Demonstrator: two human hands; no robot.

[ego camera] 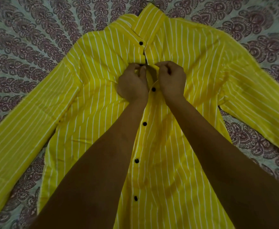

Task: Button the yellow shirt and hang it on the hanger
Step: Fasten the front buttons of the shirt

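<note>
A yellow shirt (102,100) with thin white stripes lies flat, front up, collar at the top and both sleeves spread out. Black buttons run down its middle; several lower ones look fastened. My left hand (132,83) pinches the left edge of the front opening at chest height. My right hand (171,80) grips the right edge beside it, fingers curled tight. The button between my fingers is hidden. A small metal hook (158,4) peeks out above the collar, and the hanger itself cannot be seen.
The shirt rests on a bedsheet (28,38) printed with purple paisley shapes on a pale ground, which fills the whole view around it. My bare forearms cross over the lower part of the shirt.
</note>
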